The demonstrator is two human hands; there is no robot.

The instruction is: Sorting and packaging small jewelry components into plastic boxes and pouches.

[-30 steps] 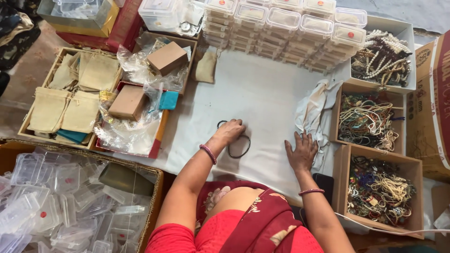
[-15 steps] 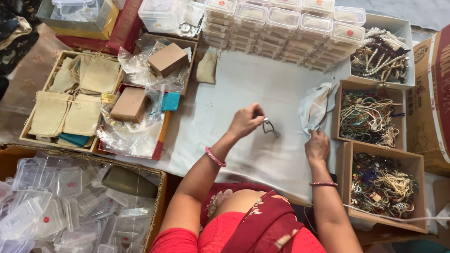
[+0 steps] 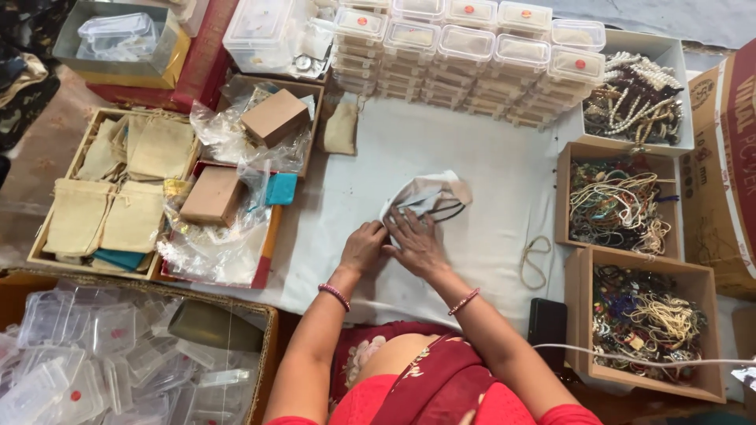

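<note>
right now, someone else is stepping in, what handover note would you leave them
Left hand: open, flat on the white cloth sheet, fingers at the edge of the white pouch.
Right hand: open, pressing on the same pouch.
Dark cord necklace: partly under the pouch, one loop sticking out on its right side.
Loose tan cord loop: lies on the sheet, to the right of the hands.
Done: necklace and pouch are together.
Left: the necklace is not fully in.

We see a white cloth pouch (image 3: 425, 193) with a black cord (image 3: 449, 211), beige pouches (image 3: 130, 181), a teal pouch (image 3: 280, 189), and red-dotted clear boxes (image 3: 465, 35).
</note>
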